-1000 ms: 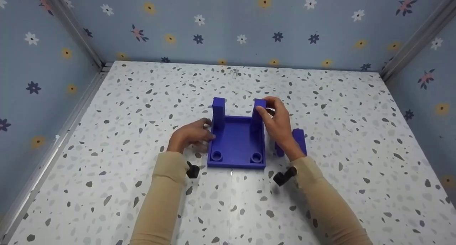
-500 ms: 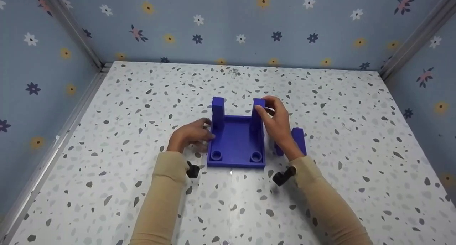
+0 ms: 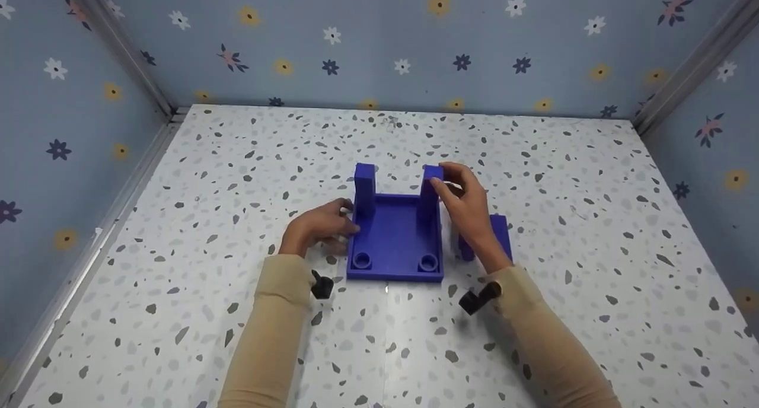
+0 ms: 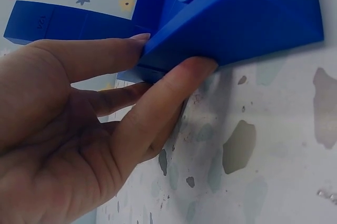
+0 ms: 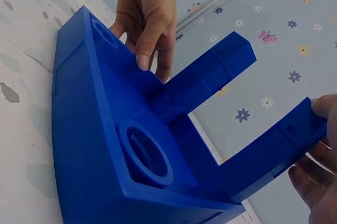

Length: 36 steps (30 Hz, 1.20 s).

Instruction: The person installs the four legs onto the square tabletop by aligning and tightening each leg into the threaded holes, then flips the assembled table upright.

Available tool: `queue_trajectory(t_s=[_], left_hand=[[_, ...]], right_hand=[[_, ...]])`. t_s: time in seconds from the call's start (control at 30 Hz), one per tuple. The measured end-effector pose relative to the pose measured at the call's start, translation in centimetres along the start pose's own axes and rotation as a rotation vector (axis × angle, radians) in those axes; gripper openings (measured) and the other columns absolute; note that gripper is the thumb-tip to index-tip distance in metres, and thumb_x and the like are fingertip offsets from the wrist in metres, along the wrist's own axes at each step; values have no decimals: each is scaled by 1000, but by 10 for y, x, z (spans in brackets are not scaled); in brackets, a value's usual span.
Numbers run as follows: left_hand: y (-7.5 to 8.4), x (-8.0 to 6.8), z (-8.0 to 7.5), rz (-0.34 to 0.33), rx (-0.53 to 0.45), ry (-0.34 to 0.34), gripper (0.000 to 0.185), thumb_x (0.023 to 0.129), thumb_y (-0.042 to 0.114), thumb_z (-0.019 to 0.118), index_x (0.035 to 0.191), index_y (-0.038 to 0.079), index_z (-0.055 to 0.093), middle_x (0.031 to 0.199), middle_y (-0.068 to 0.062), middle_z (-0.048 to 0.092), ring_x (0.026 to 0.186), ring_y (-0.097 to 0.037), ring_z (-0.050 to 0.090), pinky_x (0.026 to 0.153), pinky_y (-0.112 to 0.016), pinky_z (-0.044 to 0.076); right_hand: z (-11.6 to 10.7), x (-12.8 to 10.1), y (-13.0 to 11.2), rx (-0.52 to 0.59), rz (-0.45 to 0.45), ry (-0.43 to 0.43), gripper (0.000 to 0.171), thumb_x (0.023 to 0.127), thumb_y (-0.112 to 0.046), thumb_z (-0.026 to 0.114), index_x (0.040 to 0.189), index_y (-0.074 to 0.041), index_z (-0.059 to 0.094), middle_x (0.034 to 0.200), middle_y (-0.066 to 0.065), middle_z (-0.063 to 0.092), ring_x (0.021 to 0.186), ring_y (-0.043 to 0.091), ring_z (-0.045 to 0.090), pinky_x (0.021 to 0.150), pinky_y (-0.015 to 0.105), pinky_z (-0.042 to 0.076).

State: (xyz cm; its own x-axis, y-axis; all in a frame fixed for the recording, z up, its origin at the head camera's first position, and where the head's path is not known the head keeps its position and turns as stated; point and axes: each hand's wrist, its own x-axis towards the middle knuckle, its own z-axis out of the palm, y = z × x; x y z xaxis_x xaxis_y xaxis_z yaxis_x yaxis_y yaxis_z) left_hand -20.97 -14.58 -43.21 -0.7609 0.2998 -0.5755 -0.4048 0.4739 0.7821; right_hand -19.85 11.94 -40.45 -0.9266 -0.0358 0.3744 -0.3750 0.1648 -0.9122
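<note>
Blue base (image 3: pixel 396 236) sits between both hands — left hand (image 3: pixel 317 225), right hand (image 3: pixel 468 209).

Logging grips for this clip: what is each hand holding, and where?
Right hand pinches the top of the far right post; left hand grips the blue base at its left edge.

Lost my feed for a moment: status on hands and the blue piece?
Left hand grips blue base at its left edge. Right hand pinches far right post. Loose blue block beside right wrist, apart from the base.
</note>
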Motion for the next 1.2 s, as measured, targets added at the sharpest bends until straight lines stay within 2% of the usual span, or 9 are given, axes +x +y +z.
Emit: queue_trajectory(t_s=[0.17,0.3,0.47,0.57,0.7,0.8,0.9,1.17,1.2], left_hand=[[-2,2,0,2,3,0,57,87,12,60,136,14,31,119,-15,48,87,-25,63,67,-39,55],[-2,2,0,13,5,4,57,86,11,60,135,13,32,121,-15,46,91,-26,62,68,-36,55],[-3,1,0,20,14,8,58,86,12,61,136,13,32,121,-15,46,92,-23,60,70,-34,55],[-3,1,0,-1,0,6,56,86,13,61,134,16,33,119,-15,47,80,-22,60,67,-39,55],[-3,1,0,-8,-13,-6,53,87,14,61,132,16,33,119,-14,48,79,-23,61,65,-45,55],[-2,2,0,8,-4,-8,53,88,13,61,133,14,34,122,-14,47,90,-24,62,68,-41,55],[-2,2,0,7,8,1,53,87,13,61,133,14,34,123,-14,46,93,-25,61,68,-39,55],[-3,1,-1,-34,-8,4,53,87,18,61,132,20,34,118,-13,50,76,-27,64,65,-48,54],[-3,1,-1,-32,-7,2,53,87,18,61,132,20,34,118,-14,50,75,-27,64,65,-48,54]], right_hand=[[-10,-1,-1,11,1,15,33,89,-7,59,117,8,52,113,23,55,106,32,53,91,42,45],[-22,0,1,52,47,7,33,90,-7,58,118,9,51,116,24,53,108,35,52,92,36,46],[-41,3,15,69,108,-13,35,90,-14,60,120,2,52,116,20,53,105,29,54,89,30,48],[-52,3,21,61,121,-20,35,90,-18,60,120,-3,53,116,18,53,103,25,55,88,31,49],[-65,2,24,65,145,-22,37,89,-19,61,121,-3,52,117,20,51,103,24,55,87,30,49],[-73,0,24,51,180,-16,38,89,-19,62,121,-2,51,117,20,51,102,22,56,86,30,49],[-80,-3,24,29,214,-12,38,89,-19,61,121,-3,51,116,16,52,101,22,56,85,30,50],[-92,-10,31,-40,277,-33,44,89,-23,61,125,-2,47,118,14,51,103,19,56,86,31,50],[-93,-11,31,-60,291,-33,45,89,-25,61,125,-3,47,119,14,51,103,18,56,82,30,51]])
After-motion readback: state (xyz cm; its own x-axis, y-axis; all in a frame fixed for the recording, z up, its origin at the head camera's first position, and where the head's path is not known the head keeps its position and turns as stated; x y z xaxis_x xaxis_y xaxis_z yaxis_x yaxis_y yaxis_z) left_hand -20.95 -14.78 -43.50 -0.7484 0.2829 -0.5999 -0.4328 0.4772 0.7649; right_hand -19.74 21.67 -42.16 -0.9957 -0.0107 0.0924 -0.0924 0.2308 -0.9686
